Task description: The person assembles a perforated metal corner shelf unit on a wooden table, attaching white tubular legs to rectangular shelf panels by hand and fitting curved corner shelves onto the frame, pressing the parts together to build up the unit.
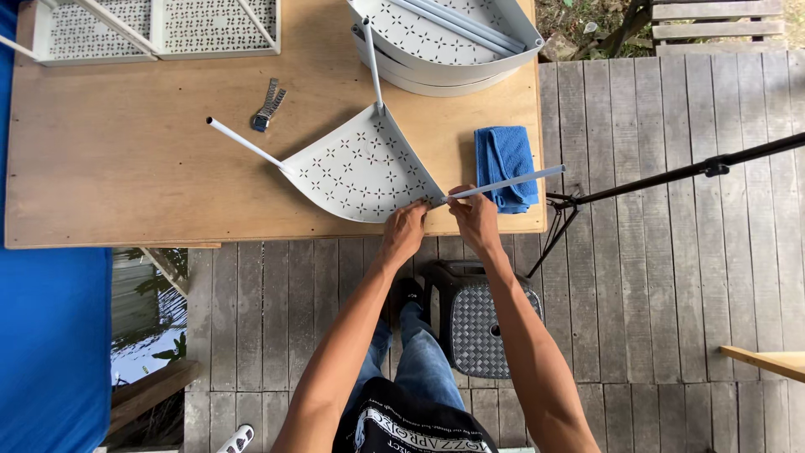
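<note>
Left hand: the left hand (405, 231) reaches forward with the arm nearly straight, fingers pinched on the near corner of the shelf panel (360, 168).
Right hand: the right hand (475, 220) sits just beside it, fingers closed round the near end of the rod (507, 183); how firmly is hard to tell from above.
Surface: a wooden table (126, 168) on a grey plank deck (671, 252), with a woven stool (482, 315) under the arms.
Nearby: a blue cloth (506, 166) beneath the rod, a wristwatch (268, 106), stacked panels (444, 42) at the far edge.
Panel: a white, perforated quarter-round lying at the table's near edge, two other rods pointing left and away.
Rod axis: long axis runs right and slightly away from the held corner.
</note>
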